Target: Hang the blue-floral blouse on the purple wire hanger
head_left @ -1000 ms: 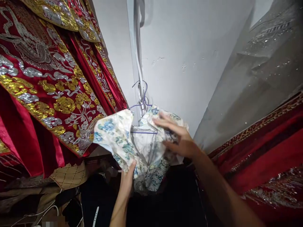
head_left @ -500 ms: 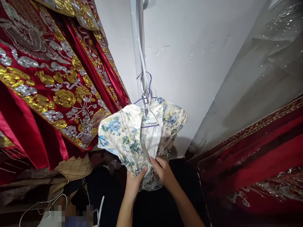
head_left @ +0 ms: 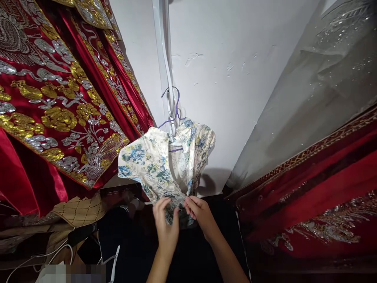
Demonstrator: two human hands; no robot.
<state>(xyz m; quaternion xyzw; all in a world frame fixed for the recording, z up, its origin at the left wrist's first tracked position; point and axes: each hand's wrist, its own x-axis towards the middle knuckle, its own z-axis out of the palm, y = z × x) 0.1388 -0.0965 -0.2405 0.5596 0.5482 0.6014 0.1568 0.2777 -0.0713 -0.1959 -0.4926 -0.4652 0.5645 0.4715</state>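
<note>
A cream garment with blue flowers hangs open at the front on a purple wire hanger. The hanger hooks at a white metal strip along the wall. Low on the garment, my right hand pinches the edge of the front opening between thumb and fingers. To its left, my left hand is at the lower front panel, thumb and fingers apart, fingertips close to the cloth; whether they touch it I cannot tell. The garment's lower end is partly hidden behind my hands.
A red costume with gold and silver sequins hangs at the left. On the right are a sheer sparkly cloth and a red beaded cloth. A tan quilted item and a white cable lie lower left.
My left hand has let go of the garment and its fingers have spread. My right hand still pinches the front edge. The view has shifted slightly, moving everything left.
</note>
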